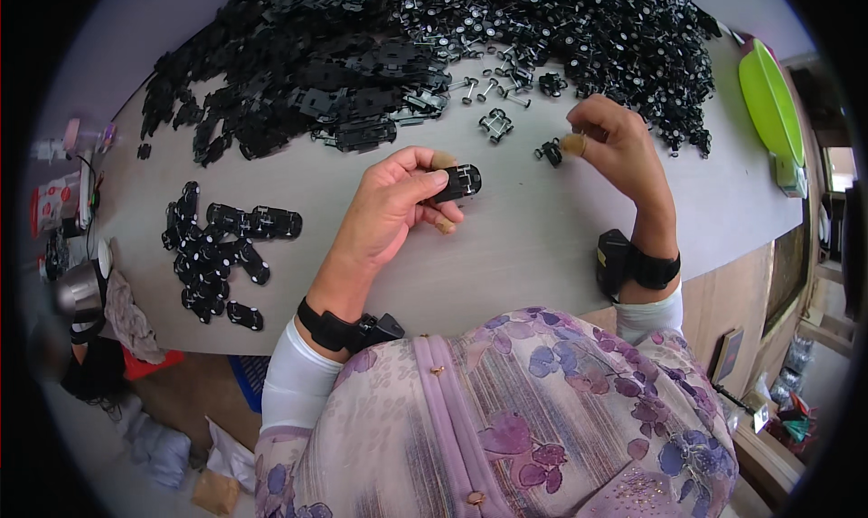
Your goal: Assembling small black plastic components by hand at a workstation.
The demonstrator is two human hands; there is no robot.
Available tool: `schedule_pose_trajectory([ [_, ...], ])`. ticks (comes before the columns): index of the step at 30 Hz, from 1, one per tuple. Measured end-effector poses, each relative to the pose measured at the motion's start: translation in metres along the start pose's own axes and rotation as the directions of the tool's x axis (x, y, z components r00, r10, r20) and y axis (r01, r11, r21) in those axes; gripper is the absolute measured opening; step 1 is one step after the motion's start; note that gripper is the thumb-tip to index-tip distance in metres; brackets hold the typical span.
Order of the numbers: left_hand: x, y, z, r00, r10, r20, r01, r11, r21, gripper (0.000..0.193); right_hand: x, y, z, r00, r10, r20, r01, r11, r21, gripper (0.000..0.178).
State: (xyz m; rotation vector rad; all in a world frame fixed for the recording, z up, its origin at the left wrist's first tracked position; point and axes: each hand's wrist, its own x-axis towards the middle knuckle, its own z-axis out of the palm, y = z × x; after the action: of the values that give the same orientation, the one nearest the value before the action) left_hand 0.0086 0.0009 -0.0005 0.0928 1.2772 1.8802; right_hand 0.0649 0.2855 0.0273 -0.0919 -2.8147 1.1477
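Observation:
My left hand (389,202) grips a small black toy car chassis (464,183) between thumb and fingers, its underside facing up with pale metal axle lines across it. To the right, my right hand (619,143) is closed in a pinch, its fingertips at a small cluster of toy wheel axles (548,153) with black wheels. Tan finger covers wrap some fingertips of both hands. Between the hands and the big heap, another group of wheel axles (495,125) rests on the table.
A heap of black chassis plates (334,84) spreads over the far left of the table (398,292). Beside it rises a pile of wheel axles (579,30). Chassis fitted with wheels (203,269) lie in a cluster at left. A lime-green basin (770,102) stands at the right edge.

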Motion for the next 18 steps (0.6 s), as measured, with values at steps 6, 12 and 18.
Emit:
schedule_pose_trajectory([
  [6,0.002,0.002,0.004,1.0,0.014,-0.02,-0.015,0.998,-0.063,0.03,-0.003,-0.01,0.021,0.982,-0.175,0.073,0.183,0.977,-0.109,0.014],
  [12,0.003,0.001,0.002,0.993,-0.044,0.111,0.066,0.978,-0.196,0.034,-0.009,-0.059,0.055,0.914,-0.402,-0.051,0.399,0.874,0.278,0.021],
  [18,0.003,-0.005,-0.004,0.989,-0.03,0.143,0.081,0.928,-0.364,0.03,-0.011,-0.063,0.072,0.857,-0.512,-0.063,0.515,0.841,0.167,0.022],
])
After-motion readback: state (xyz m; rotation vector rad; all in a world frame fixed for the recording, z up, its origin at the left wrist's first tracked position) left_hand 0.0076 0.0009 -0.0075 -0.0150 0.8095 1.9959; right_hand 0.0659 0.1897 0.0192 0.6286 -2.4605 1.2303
